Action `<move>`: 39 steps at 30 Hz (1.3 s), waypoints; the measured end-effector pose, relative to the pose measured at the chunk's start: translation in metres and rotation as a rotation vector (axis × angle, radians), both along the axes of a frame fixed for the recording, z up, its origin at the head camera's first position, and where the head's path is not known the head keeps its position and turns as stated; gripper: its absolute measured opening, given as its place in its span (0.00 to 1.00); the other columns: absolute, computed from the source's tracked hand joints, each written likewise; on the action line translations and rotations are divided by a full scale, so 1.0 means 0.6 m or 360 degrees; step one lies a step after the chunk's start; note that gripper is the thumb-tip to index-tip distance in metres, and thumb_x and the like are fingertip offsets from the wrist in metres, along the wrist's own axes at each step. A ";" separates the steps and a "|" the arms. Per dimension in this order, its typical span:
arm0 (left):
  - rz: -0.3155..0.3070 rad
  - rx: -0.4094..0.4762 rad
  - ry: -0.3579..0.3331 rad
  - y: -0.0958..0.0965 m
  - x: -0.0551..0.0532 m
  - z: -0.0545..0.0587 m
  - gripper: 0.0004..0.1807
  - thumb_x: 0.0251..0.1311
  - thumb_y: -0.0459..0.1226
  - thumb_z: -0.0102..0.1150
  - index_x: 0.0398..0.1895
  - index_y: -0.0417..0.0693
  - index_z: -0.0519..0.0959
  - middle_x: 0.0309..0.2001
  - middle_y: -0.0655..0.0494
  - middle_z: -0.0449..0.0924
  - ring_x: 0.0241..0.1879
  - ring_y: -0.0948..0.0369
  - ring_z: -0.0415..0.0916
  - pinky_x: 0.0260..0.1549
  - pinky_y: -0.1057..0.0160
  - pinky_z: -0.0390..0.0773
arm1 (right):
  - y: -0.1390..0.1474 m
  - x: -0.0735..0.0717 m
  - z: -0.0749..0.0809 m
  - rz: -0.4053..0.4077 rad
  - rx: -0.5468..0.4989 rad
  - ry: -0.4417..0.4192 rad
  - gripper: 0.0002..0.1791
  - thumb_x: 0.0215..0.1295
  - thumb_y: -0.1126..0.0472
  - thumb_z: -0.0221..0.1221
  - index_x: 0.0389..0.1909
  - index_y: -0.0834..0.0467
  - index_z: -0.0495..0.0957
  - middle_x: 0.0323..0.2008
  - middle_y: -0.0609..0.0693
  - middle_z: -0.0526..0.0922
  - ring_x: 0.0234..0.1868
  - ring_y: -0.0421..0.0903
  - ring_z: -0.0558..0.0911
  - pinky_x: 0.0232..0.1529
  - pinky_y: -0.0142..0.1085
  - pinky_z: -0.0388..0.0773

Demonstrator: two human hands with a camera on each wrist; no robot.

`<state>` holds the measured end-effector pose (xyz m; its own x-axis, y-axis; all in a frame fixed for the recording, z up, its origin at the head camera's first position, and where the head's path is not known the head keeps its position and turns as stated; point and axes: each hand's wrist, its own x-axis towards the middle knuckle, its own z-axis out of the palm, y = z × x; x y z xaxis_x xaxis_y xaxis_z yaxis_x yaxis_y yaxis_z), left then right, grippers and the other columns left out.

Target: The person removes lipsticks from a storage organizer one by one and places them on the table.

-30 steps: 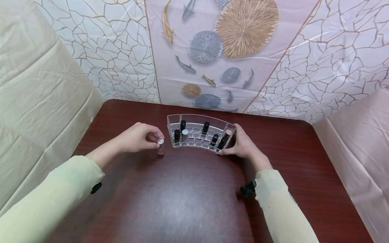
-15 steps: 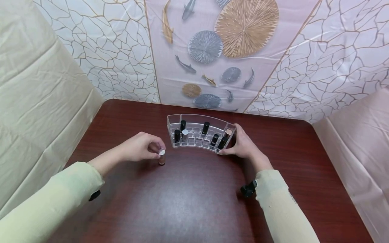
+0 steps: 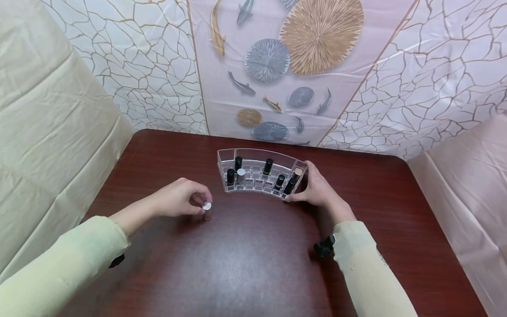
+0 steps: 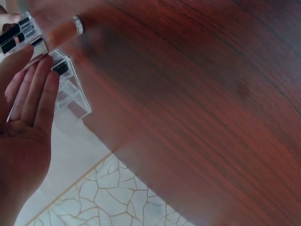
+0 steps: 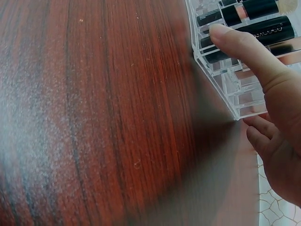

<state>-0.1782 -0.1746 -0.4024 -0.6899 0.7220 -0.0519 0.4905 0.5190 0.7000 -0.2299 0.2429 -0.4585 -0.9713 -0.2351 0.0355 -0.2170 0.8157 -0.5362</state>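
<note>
My left hand pinches a small lip gloss tube by its silvery cap, left of and nearer than the organizer. In the left wrist view the tube has a tan-brown body, and the thumb and fingertips of my left hand are at its cap end. A clear curved acrylic lipstick organizer stands on the table with several upright black, silver and tan-topped tubes in its slots. My right hand grips the organizer's right end; in the right wrist view its thumb lies over the front side.
Dark red wooden table under everything. Patterned cloth hangs behind its far edge, with pale fabric along the left and more fabric on the right. A black device sits at the right wrist.
My left hand has drawn the lip gloss tube nearer, away from the organizer's left end, and lastly a little to the left. The right hand and organizer have stayed in place.
</note>
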 end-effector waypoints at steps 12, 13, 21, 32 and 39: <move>-0.0009 -0.0040 -0.0051 -0.003 0.002 0.000 0.13 0.50 0.29 0.68 0.38 0.52 0.81 0.35 0.62 0.84 0.39 0.64 0.83 0.39 0.67 0.80 | 0.001 0.003 -0.001 0.0008 -0.0018 0.0001 0.70 0.25 0.39 0.80 0.67 0.63 0.51 0.55 0.59 0.67 0.59 0.55 0.69 0.61 0.50 0.65; -0.0015 -0.0046 -0.0046 -0.003 0.002 0.000 0.14 0.49 0.30 0.69 0.39 0.52 0.81 0.35 0.62 0.85 0.39 0.64 0.83 0.40 0.67 0.80 | 0.002 0.004 -0.001 0.0004 -0.0020 -0.0005 0.70 0.25 0.39 0.80 0.67 0.62 0.51 0.55 0.58 0.67 0.59 0.55 0.69 0.61 0.49 0.65; -0.0026 -0.0019 -0.0039 -0.003 -0.004 0.014 0.19 0.46 0.39 0.75 0.43 0.55 0.81 0.38 0.60 0.85 0.40 0.61 0.84 0.41 0.65 0.81 | 0.000 0.004 -0.001 0.0007 -0.0013 0.0005 0.69 0.25 0.38 0.79 0.67 0.62 0.51 0.54 0.58 0.67 0.58 0.54 0.69 0.61 0.49 0.65; -0.0001 -0.0057 0.0025 0.005 -0.026 0.051 0.20 0.45 0.44 0.75 0.45 0.59 0.82 0.42 0.68 0.83 0.44 0.63 0.82 0.45 0.60 0.80 | -0.002 0.003 0.003 0.0004 -0.0006 -0.0002 0.69 0.25 0.39 0.80 0.67 0.62 0.51 0.55 0.58 0.67 0.59 0.55 0.69 0.62 0.49 0.65; 0.0043 -0.0066 0.0091 0.011 -0.043 0.064 0.20 0.45 0.45 0.75 0.45 0.59 0.82 0.42 0.69 0.83 0.42 0.70 0.81 0.44 0.65 0.79 | -0.002 0.003 0.003 0.0011 0.0003 -0.0017 0.71 0.25 0.38 0.79 0.68 0.62 0.50 0.56 0.59 0.66 0.60 0.55 0.68 0.62 0.49 0.64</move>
